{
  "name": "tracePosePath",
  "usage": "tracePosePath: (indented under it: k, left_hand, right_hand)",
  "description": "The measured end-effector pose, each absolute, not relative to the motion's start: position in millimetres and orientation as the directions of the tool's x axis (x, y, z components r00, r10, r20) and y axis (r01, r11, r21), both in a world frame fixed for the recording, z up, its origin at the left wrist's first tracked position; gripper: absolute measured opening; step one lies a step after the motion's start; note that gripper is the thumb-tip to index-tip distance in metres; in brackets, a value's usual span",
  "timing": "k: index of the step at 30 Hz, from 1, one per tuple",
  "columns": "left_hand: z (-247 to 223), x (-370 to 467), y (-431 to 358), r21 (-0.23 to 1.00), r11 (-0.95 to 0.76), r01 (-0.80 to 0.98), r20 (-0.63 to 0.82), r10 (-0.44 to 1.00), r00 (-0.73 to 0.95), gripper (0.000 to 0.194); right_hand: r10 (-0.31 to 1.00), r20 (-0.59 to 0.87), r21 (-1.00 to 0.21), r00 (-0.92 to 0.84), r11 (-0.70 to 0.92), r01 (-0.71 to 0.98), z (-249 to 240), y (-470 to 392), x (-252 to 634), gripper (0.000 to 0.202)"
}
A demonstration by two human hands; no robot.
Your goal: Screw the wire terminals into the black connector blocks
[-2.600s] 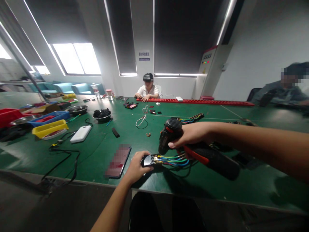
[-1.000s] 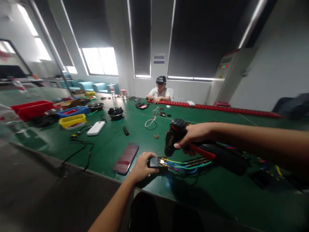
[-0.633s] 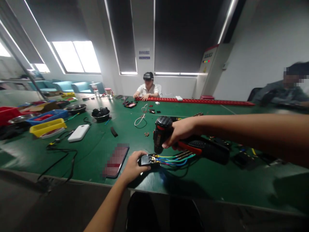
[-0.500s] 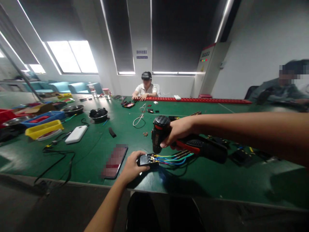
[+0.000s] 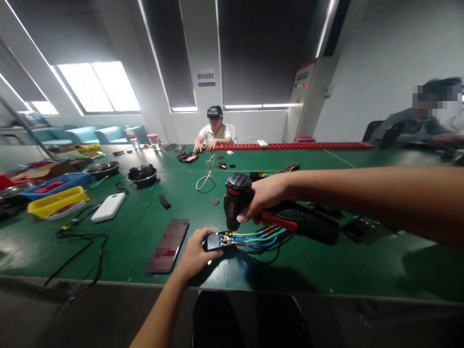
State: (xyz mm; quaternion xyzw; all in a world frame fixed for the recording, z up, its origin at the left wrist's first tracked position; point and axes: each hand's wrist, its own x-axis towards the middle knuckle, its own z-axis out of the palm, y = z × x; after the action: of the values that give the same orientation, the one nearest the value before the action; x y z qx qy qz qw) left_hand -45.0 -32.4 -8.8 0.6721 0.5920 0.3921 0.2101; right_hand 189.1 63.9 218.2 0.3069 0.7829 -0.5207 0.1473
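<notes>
Near the table's front edge, my left hand (image 5: pixel 197 251) grips a small black box (image 5: pixel 214 241) between thumb and fingers. Yellow, blue and green wires (image 5: pixel 257 238) run out of its right end. My right hand (image 5: pixel 264 197) is wrapped round a black and red power driver (image 5: pixel 237 198), whose head points down just above the box's wired end. The driver's tip is too small to make out. A dark phone (image 5: pixel 169 246) lies left of my left hand. Beyond the box is a little pile of brass-coloured parts (image 5: pixel 215 202).
A white device (image 5: pixel 108 208), a yellow tray (image 5: pixel 58 202), a blue tray (image 5: pixel 58 186) and a metal bowl (image 5: pixel 142 180) stand at the left. One person (image 5: pixel 214 133) sits across the table, another (image 5: pixel 416 121) at the right. Black parts (image 5: pixel 358 228) lie under my right forearm.
The whole view has shifted slightly, so the table things sit a bit further left. Both hands keep their grips, with the driver still over the box.
</notes>
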Motion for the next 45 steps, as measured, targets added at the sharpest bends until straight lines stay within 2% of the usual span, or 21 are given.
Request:
tracePosePath:
  k: [12,27,45]
  left_hand:
    - [-13,-47,-32,0.763,-0.190,0.618,0.251,0.968,-0.013,0.047]
    - [-14,-48,-33,0.766,-0.191,0.614,0.249,0.968,-0.010,0.049]
    - [-11,-48,-33,0.768,-0.202,0.608,0.242,0.970,0.017,0.047]
  right_hand:
    - [0.320,-0.505,-0.805,-0.801,0.159,0.571,219,62,196,0.032]
    - [0.360,-0.354,-0.818,-0.863,0.328,0.472,227,61,219,0.031]
    - [0.321,-0.340,-0.746,-0.884,0.481,0.461,228,54,212,0.030]
